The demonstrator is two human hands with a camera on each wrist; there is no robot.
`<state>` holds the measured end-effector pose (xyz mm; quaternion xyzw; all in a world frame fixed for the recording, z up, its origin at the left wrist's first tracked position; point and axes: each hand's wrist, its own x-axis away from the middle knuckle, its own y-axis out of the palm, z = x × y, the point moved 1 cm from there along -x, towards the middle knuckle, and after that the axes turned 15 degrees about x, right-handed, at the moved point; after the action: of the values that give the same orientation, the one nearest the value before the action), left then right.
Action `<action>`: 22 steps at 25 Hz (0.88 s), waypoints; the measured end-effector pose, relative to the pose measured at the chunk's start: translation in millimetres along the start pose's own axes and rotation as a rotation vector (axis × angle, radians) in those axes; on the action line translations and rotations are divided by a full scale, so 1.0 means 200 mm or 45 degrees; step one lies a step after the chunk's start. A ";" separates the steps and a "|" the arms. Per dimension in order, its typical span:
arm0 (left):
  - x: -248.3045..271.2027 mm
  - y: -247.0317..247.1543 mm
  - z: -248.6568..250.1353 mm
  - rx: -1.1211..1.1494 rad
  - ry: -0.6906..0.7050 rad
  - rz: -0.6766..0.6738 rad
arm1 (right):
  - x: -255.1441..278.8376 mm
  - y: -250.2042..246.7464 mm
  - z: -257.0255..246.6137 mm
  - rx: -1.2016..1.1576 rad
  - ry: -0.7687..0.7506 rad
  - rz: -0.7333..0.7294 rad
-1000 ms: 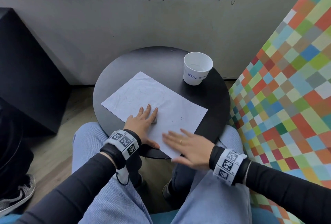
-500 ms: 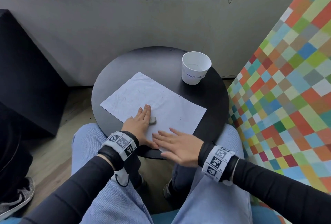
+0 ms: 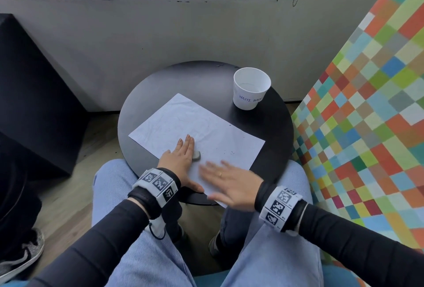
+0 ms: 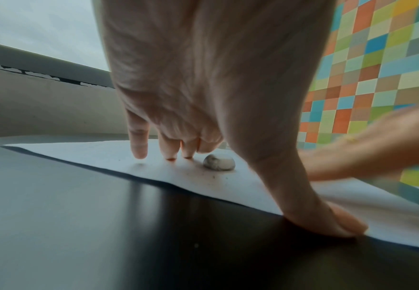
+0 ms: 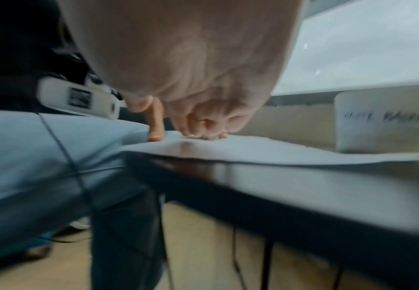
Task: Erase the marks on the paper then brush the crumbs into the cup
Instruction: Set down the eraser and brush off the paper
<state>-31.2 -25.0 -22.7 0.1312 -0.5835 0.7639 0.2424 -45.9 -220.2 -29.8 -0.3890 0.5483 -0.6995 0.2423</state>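
Observation:
A white sheet of paper (image 3: 202,130) lies slanted on the round black table (image 3: 202,80). My left hand (image 3: 181,156) lies flat on the paper's near left part, fingers straight, thumb (image 4: 337,221) on the table at the paper's edge. A small grey-white eraser (image 3: 196,155) lies loose right beside its fingers; the same eraser (image 4: 219,162) shows in the left wrist view. My right hand (image 3: 229,183), open and blurred, sweeps with its fingertips (image 5: 203,135) on the near corner of the paper (image 5: 253,151). Dark crumbs (image 3: 231,151) dot the paper's right part. The white paper cup (image 3: 251,88) stands upright at the table's far right.
A multicoloured chequered panel (image 3: 367,114) stands close on the right. A grey wall (image 3: 160,34) runs behind the table and a dark cabinet (image 3: 29,94) stands at the left. My knees in blue jeans (image 3: 146,252) are under the table's near edge. A shoe (image 3: 20,254) is on the floor at lower left.
My right hand has swept leftward over the near part of the paper and back rightward. The left hand's fingers have drawn together, leaving the eraser uncovered beside them.

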 end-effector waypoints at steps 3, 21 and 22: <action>-0.01 -0.01 0.00 -0.006 -0.007 -0.011 | 0.00 0.05 0.11 -0.067 0.201 -0.060; 0.01 -0.02 0.02 -0.041 -0.042 -0.050 | 0.10 0.03 0.35 0.009 0.291 -0.114; 0.01 -0.02 0.02 -0.046 -0.044 -0.051 | 0.10 0.03 0.29 -0.032 0.153 -0.147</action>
<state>-30.8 -27.8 -17.3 0.1516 -0.5986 0.7459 0.2499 -10.6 -271.4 -25.2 -0.3803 0.5472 -0.7275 0.1633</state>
